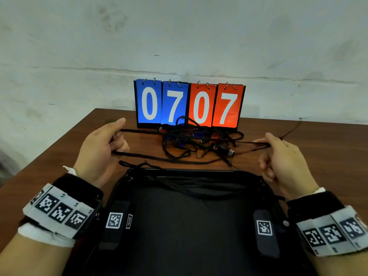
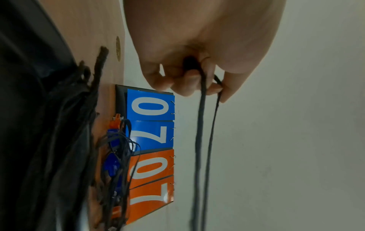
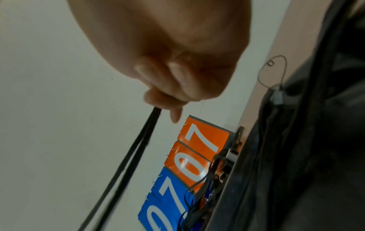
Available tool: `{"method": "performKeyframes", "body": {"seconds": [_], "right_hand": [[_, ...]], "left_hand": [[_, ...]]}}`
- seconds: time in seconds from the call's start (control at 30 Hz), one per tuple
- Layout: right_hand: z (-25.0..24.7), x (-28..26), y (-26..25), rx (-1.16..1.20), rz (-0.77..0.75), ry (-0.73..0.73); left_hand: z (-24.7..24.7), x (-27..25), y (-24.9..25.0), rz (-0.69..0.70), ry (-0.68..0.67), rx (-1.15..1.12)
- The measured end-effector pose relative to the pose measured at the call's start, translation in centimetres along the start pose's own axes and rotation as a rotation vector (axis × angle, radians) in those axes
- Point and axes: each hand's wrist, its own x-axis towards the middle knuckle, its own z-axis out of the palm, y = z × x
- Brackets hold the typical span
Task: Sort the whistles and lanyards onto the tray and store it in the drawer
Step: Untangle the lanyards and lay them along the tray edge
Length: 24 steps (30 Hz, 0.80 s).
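While its fingers curl round one end of a long black flat cord lanyard (image 1: 155,157), the left hand (image 1: 99,148) has its thumb pressed on top, so the grip is tight on the cord. Two strands leave this hand (the left wrist view shows them side by side). The right hand (image 1: 282,158) pinches the other end between thumb and first finger, and its other fingers are curled in. The lower strand sags between the hands over the brown wooden table (image 1: 59,152); I cannot tell if it touches the wood. The upper strand runs into a pile, and I lose it there.

That tangled pile of black cords and small plastic whistles (image 1: 195,140) lies at 12 o'clock from the hands. Some of the whistles are blue (image 2: 111,164) and one is orange (image 2: 115,123). Right behind the pile, also at 12 o'clock, stands a flip scoreboard with blue and orange cards (image 1: 189,104) that read 07 07, with a white wall (image 1: 179,36) behind it.

At 6 o'clock, close to the person, sits a flat black tray (image 1: 189,226). A bunch of straight black lanyards (image 1: 189,182) lies along its far edge, from 9 o'clock to 3 o'clock. The left hand is at the tray's 10 o'clock and the right hand at its 2 o'clock. Both wrists wear black bands with black-and-white square marks (image 1: 59,212).
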Motion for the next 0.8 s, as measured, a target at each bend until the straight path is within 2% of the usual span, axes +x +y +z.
{"method": "performKeyframes", "body": {"seconds": [0.13,0.27,0.33,0.43,0.67,0.8], "right_hand": [[-1.8,0.7,-0.2,-0.394,0.007,0.033],[-3.2,0.7,-0.4,-0.608,0.143,-0.023],[-3.1,0.6,-0.3,-0.7,0.229,-0.109],[-2.9,0.6,0.0,-0.793,0.288,-0.196],[-3.3,0.6,-0.2,-0.859,0.268,-0.222],[-3.3,0.5,-0.6,-0.828,0.203,-0.103]], "left_hand": [[0.1,0.2,-0.6,0.064,0.201,0.265],[0.2,0.0,-1.3,0.037,0.272,0.467],[0.1,0.0,-1.4,-0.032,0.256,0.611],[-0.1,-0.1,-1.8,-0.175,0.149,0.798],[0.0,-0.4,-2.2,-0.151,0.122,0.929],[-0.2,-0.4,-2.1,-0.112,0.127,0.88]]}}
